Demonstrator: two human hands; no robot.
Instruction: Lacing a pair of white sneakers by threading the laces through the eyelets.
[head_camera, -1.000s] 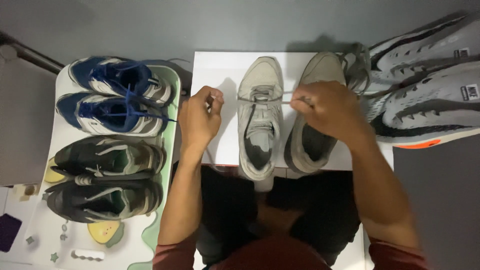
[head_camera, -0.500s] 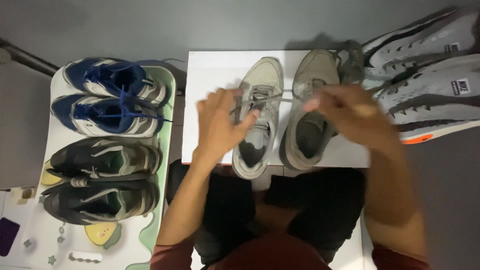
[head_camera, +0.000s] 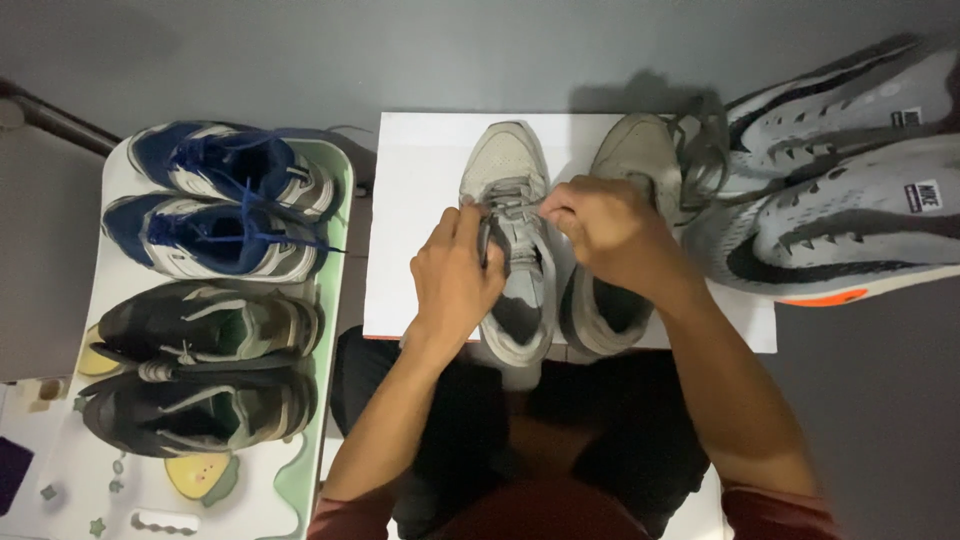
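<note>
Forearms run up from the bottom edge onto the white board, where two grey shoes lie lengthwise, toes away, partly hidden by the hands, left hand curled at the left shoe's eyelets, right hand pinching its lace.

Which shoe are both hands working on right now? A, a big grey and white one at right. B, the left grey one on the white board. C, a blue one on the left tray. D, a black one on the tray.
B: the left hand and right hand both meet at the laces of the left grey shoe on the white board.
</note>
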